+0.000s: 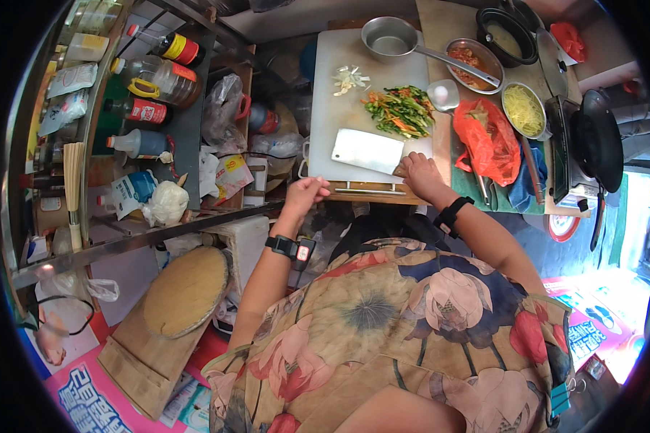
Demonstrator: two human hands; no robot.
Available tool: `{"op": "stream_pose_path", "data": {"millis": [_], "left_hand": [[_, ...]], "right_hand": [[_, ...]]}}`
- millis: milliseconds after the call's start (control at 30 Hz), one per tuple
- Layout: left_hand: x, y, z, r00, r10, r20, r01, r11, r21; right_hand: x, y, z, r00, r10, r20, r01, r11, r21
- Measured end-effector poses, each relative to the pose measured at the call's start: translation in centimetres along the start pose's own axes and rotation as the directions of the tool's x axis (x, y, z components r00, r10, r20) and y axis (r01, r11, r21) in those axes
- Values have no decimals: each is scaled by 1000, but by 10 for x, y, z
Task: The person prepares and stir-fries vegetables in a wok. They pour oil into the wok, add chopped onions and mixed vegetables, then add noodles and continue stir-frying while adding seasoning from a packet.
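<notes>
My right hand (pixel 423 176) is at the front right of a white cutting board (pixel 325 116), its fingers on the handle of a cleaver (pixel 367 151). The cleaver's broad blade lies flat on the board and points left. My left hand (pixel 307 195) is at the board's front left corner, fingers curled together, with nothing visible in it. Behind the blade is a heap of chopped green vegetables with orange strips (pixel 402 111). Farther back left sits a small pile of pale slices (pixel 350 80). A steel saucepan (pixel 390 39) stands at the board's back right.
Right of the board are a bowl of red food (pixel 463 57), a bowl of yellow shreds (pixel 524 111), a red plastic bag (pixel 490 140) and a metal scoop holding an egg-like thing (pixel 443 96). A wok (pixel 598 143) sits far right. Left shelves hold sauce bottles (pixel 146 111).
</notes>
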State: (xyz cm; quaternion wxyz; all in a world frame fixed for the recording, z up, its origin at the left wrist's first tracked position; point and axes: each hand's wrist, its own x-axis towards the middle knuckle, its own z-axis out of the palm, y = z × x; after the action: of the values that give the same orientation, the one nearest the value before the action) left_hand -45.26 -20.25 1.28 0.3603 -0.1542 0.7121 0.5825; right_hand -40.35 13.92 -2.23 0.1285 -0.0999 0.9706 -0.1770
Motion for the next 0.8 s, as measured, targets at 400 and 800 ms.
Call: {"op": "stream_pose_path", "data": {"millis": [400, 800], "left_hand": [[143, 93, -112, 769, 618, 165, -610, 631, 480], [244, 138, -60, 663, 594, 456, -628, 111, 770]], "right_hand": [[9, -72, -16, 968, 209, 137, -250, 776, 579], [94, -144, 44, 778, 468, 419, -182, -470, 864]]}}
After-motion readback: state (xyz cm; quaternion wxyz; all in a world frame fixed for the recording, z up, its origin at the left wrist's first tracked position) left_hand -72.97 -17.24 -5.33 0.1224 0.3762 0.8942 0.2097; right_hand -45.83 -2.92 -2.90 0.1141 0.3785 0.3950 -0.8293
